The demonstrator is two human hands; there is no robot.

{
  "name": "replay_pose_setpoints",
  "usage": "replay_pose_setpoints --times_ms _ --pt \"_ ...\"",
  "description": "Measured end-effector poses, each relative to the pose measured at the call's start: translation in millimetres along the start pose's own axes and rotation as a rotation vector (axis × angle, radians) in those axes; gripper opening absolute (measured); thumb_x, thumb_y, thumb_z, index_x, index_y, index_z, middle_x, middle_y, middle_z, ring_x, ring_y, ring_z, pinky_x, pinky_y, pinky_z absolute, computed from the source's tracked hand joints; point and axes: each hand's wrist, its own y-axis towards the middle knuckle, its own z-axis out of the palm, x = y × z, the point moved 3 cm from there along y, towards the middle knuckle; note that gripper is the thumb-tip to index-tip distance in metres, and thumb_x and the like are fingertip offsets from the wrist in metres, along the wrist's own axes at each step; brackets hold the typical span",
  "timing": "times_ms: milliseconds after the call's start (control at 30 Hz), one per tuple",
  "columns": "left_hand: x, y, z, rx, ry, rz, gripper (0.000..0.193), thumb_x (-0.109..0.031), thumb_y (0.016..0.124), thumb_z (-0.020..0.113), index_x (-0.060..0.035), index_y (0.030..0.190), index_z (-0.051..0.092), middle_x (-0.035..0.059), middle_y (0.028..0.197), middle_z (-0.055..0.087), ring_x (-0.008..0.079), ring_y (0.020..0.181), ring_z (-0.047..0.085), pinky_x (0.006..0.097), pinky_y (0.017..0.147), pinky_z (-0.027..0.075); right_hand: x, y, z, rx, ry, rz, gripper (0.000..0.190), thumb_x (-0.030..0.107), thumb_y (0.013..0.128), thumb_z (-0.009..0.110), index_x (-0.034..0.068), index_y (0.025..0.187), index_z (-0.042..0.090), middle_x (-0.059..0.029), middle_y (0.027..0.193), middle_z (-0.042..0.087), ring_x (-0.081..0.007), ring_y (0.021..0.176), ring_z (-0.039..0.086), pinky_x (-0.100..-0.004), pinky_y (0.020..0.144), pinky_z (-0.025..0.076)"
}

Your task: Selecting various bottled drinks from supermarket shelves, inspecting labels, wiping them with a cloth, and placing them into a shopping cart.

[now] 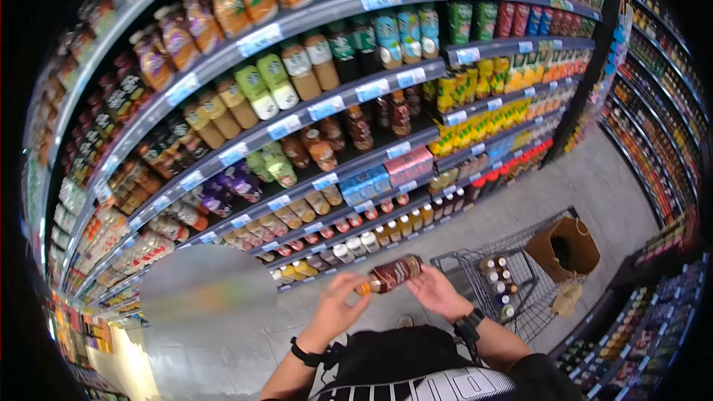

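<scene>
A dark brown drink bottle (396, 275) with an orange cap lies nearly sideways in front of my body, held between both hands. My left hand (341, 299) has its fingers and thumb around the cap end. At the other end, my right hand (437, 292) grips the base, its palm partly turned up. The bottle bears a printed label. Beyond my hands, similar brown bottles (400, 116) stand on a middle shelf, with dark gaps around them.
A metal shopping cart (523, 312) stands to my right. It carries several capped bottles (501, 284) and an open brown paper bag (548, 236). Stocked drink shelves (312, 117) curve across the front. More shelving (635, 345) rises at the lower right. Grey tiles (245, 365) cover the floor.
</scene>
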Motion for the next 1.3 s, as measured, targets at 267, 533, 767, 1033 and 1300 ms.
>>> replay_pose_setpoints --times_ms 267,533,767,1033,1300 --pt "59.9 97.5 3.2 -0.076 -0.149 -0.012 0.043 0.001 0.08 0.076 0.0025 0.12 0.065 0.0155 0.112 0.066 0.0237 0.1 0.067 0.0317 0.084 0.057 52.3 67.5 36.0 -0.062 0.094 -0.232 0.027 0.014 0.095 0.058 -0.002 0.117 0.059 -0.0101 0.122 0.065 -0.0212 0.114 0.06 -0.0355 0.106 0.045" --pt "87.8 221.1 1.0 0.091 -0.093 0.366 0.038 0.0 0.081 0.074 0.0001 0.118 0.065 0.0144 0.114 0.065 0.0307 0.1 0.065 0.0377 0.086 0.054 96.6 164.0 82.6 0.035 0.253 -0.374 0.044 0.035 0.099 0.052 0.001 0.126 0.055 -0.0106 0.126 0.062 -0.0246 0.118 0.057 -0.0378 0.103 0.044" --pt "95.1 321.7 44.4 0.442 -0.208 0.65 0.031 -0.006 0.085 0.07 -0.0001 0.115 0.063 0.0137 0.109 0.063 0.0335 0.101 0.062 0.0402 0.088 0.051 115.7 180.3 82.2 -0.111 0.036 -0.459 0.043 0.037 0.104 0.048 0.006 0.133 0.055 -0.0082 0.124 0.063 -0.0213 0.121 0.056 -0.0385 0.108 0.041" --pt "102.0 333.5 97.6 0.71 -0.348 0.677 0.035 -0.007 0.078 0.078 0.0009 0.109 0.064 0.0155 0.103 0.066 0.0335 0.094 0.064 0.0401 0.084 0.052 107.0 122.8 30.1 -0.231 0.323 -0.571 0.041 0.039 0.102 0.053 0.005 0.123 0.06 -0.0117 0.12 0.066 -0.0237 0.113 0.061 -0.0406 0.102 0.048" --pt "54.8 343.0 128.3 0.819 -0.37 0.668 0.038 -0.009 0.075 0.083 0.0006 0.108 0.065 0.0166 0.102 0.068 0.0336 0.092 0.066 0.039 0.082 0.054 82.1 47.6 34.1 -0.282 0.454 -0.618 0.038 0.042 0.102 0.052 0.007 0.116 0.06 -0.0192 0.131 0.059 -0.0312 0.127 0.054 -0.0435 0.112 0.041"
